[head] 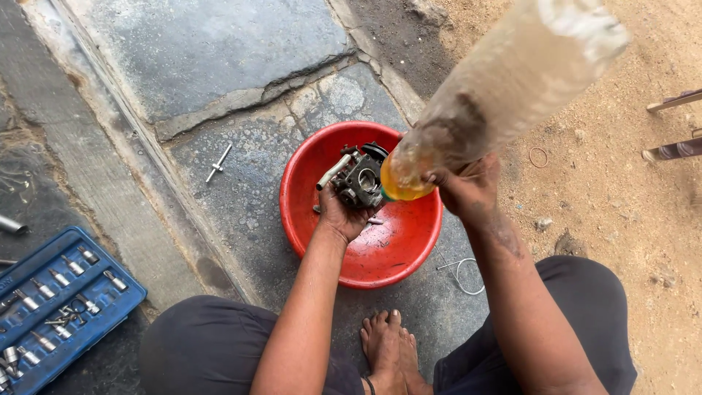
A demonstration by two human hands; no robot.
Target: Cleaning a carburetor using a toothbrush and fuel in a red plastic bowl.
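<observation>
My left hand (338,212) grips a dark metal carburetor (358,177) and holds it over a red plastic basin (398,249). My right hand (468,189) holds a large dirty clear plastic bottle (504,80) tipped neck-down. Yellowish liquid has gathered at the bottle's neck, right against the carburetor. The basin sits on cracked stone paving between my knees, and a small metal part lies on its floor behind the left hand.
A blue socket set case (55,307) lies open at lower left. A T-shaped metal tool (218,162) rests on the paving left of the basin. A bent wire (461,269) lies right of the basin. Sandy ground spreads to the right. My bare feet (387,347) are below the basin.
</observation>
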